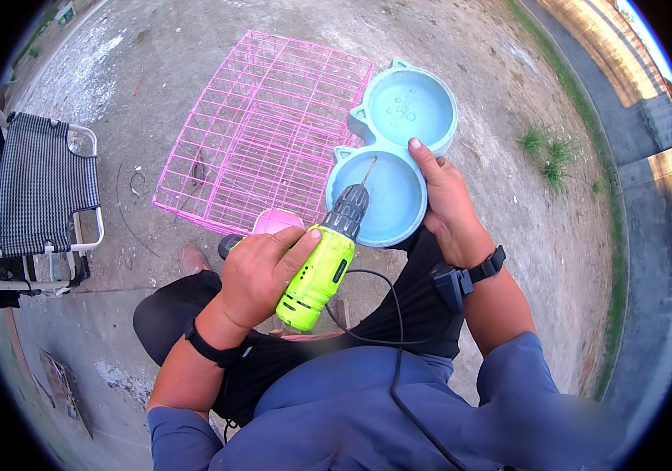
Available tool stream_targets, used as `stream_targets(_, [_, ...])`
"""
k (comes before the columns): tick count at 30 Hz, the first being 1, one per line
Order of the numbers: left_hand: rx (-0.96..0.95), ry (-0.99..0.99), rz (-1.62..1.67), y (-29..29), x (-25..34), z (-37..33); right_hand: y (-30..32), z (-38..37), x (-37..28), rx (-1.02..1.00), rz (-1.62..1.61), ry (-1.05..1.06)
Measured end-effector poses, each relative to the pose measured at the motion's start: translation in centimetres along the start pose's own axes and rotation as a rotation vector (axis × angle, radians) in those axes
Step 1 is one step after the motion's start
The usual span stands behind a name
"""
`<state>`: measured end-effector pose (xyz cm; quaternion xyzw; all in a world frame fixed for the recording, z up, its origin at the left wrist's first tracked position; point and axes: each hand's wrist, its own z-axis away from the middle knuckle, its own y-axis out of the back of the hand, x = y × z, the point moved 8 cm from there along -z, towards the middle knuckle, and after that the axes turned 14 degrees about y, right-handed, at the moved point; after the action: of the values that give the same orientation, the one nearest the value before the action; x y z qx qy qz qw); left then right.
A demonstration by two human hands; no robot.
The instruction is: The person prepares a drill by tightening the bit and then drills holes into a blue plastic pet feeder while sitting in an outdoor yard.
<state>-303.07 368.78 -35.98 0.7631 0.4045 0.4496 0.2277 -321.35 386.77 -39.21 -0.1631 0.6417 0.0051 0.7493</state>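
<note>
My left hand (261, 275) is wrapped round a lime-green power drill (312, 286) with a dark chuck. A thin bit in the chuck points up and away, over the nearer bowl of a light-blue double pet bowl (387, 204). Whether the bit's tip touches the bowl I cannot tell. My right hand (450, 196) grips the double bowl by its right side, thumb on the rim and fingers mostly hidden beneath. Both round bowls are joined, with cat-ear points on their left edges. Small round marks show in the floor of the farther bowl.
A pink wire cage (265, 125) stands on the dirt ground beyond the drill. Near my left hand is a pink rounded object (277, 220). A folding chair with checked fabric (37, 184) is at the left. A black cable (399, 369) runs over my lap. Grass tufts (552, 153) grow at right.
</note>
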Motion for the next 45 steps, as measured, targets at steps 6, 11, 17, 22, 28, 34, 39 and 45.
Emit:
stream_targets(6, [0.013,0.011,-0.007,0.0,0.1,0.0,-0.9,0.1,-0.4,-0.013,-0.038,0.005])
stream_targets(11, [0.018,0.014,-0.027,-0.2,0.1,0.1,-1.4,0.0,-0.7,-0.025,-0.037,0.073])
stream_targets(17, [0.029,0.02,-0.039,-0.5,0.1,0.2,-1.8,-0.2,-0.5,-0.043,-0.086,0.0])
stream_targets(22, [0.041,0.023,-0.047,-0.6,0.0,0.3,-1.5,-0.3,-0.3,-0.019,-0.036,0.054])
stream_targets(28, [0.046,0.031,-0.017,-0.6,-0.2,0.3,-1.3,-0.3,-0.2,-0.024,-0.055,0.043])
stream_targets(34, [-0.054,0.256,0.463,-0.5,-2.8,0.6,-1.9,0.0,-3.0,-0.132,-0.086,0.164])
stream_targets(39, [-0.138,0.39,0.549,1.4,-2.8,0.7,-2.0,0.8,-4.4,-0.234,-0.173,0.095])
stream_targets(45, [-0.356,0.869,1.306,-1.4,-5.3,2.6,0.6,-0.2,-3.2,-0.215,-0.032,0.098])
